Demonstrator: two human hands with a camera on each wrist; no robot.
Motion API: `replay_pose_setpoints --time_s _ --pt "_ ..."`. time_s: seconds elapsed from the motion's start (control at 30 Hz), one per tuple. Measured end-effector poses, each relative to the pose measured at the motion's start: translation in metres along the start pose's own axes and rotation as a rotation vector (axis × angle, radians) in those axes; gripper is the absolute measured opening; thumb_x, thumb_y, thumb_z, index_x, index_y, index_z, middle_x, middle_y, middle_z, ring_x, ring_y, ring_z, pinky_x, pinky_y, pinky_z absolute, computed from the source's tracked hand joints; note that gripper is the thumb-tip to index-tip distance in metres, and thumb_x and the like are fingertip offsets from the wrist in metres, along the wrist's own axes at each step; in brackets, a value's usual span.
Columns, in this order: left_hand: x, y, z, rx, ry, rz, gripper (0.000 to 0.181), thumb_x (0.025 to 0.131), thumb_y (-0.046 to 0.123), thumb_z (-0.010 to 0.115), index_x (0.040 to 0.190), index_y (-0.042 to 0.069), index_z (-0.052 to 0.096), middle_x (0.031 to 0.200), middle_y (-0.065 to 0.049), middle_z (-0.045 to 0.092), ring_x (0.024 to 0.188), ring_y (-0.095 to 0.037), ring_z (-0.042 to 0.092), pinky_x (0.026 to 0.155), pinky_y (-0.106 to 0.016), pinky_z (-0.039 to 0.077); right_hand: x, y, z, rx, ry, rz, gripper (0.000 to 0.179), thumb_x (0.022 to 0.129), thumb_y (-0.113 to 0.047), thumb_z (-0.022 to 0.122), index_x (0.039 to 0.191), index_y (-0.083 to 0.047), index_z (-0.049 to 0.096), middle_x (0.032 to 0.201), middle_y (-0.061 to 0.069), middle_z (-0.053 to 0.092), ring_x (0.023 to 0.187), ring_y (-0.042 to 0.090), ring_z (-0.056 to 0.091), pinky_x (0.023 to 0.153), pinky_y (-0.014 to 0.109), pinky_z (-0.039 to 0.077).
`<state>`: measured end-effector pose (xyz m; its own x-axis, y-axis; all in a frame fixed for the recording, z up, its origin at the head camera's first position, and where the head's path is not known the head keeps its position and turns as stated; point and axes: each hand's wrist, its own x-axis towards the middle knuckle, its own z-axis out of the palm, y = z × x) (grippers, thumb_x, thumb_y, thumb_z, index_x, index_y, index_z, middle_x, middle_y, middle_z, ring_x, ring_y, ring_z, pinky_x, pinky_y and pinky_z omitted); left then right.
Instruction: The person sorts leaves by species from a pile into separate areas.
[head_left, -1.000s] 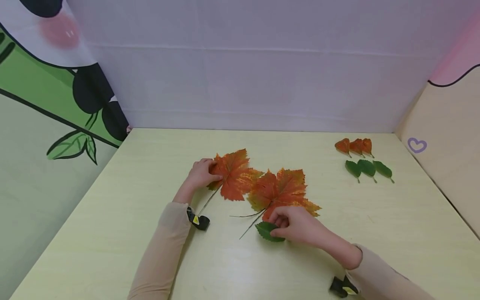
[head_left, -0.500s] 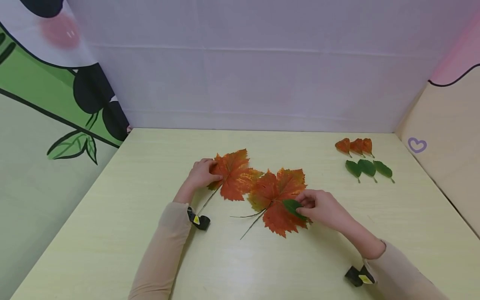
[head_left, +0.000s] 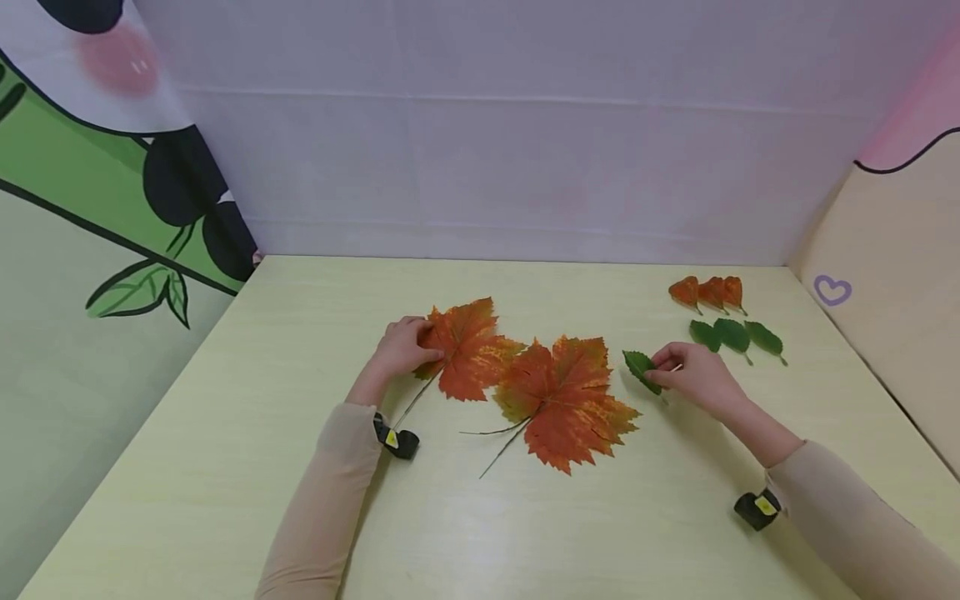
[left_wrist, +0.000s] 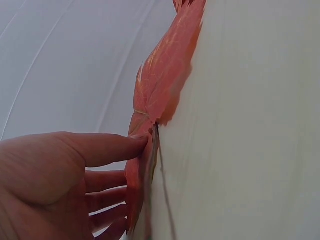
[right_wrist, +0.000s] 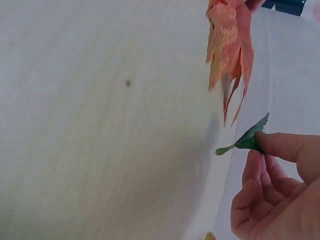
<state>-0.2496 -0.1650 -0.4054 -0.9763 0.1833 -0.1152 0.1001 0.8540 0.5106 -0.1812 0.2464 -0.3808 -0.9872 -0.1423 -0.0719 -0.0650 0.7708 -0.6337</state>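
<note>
Between the thumb and fingers of my right hand (head_left: 699,377) is a small green leaf (head_left: 641,370), raised right of the large orange leaves. In the right wrist view its short pale stalk (right_wrist: 225,150) points away from the fingertips. My left hand (head_left: 407,346) holds the left orange maple leaf (head_left: 472,350) at its left edge. The left wrist view has the thumb (left_wrist: 112,148) by the stem base, with fingertips hidden behind the leaf. A second orange maple leaf (head_left: 566,408) lies beside it, overlapping its right edge, thin stems pointing down left.
At the back right of the table (head_left: 225,467) lie a row of three small orange leaves (head_left: 711,292) and a row of three green leaves (head_left: 732,334). A pale curtain (head_left: 487,167) hangs behind the table. Printed panels stand at both sides.
My right hand has carried the green leaf right and away from the body, from the near side of the second maple leaf, across it, to its right. The left hand stays put.
</note>
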Motion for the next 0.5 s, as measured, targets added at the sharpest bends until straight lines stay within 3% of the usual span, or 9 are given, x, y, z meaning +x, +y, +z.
replay_pose_setpoints --time_s 0.27,0.5 --pt "-0.003 0.002 -0.003 -0.022 -0.008 -0.012 0.061 0.085 0.025 0.062 0.135 -0.001 0.04 0.142 -0.02 0.03 0.128 -0.039 0.024 0.104 -0.049 0.027 0.02 0.026 -0.014 -0.027 0.076 0.087 0.033 0.083 -0.024 0.065 0.102 0.002 0.059 0.093 0.018 0.064 0.076 0.023 0.059 0.059 0.026 0.043" --pt "-0.005 0.005 -0.003 -0.032 -0.015 -0.022 0.061 0.085 0.024 0.062 0.135 -0.001 0.04 0.142 -0.021 0.029 0.127 -0.039 0.024 0.104 -0.048 0.029 0.035 0.042 -0.025 -0.066 0.126 0.138 0.037 0.083 -0.025 0.063 0.104 0.005 0.057 0.088 0.019 0.066 0.074 0.025 0.061 0.062 0.031 0.045"
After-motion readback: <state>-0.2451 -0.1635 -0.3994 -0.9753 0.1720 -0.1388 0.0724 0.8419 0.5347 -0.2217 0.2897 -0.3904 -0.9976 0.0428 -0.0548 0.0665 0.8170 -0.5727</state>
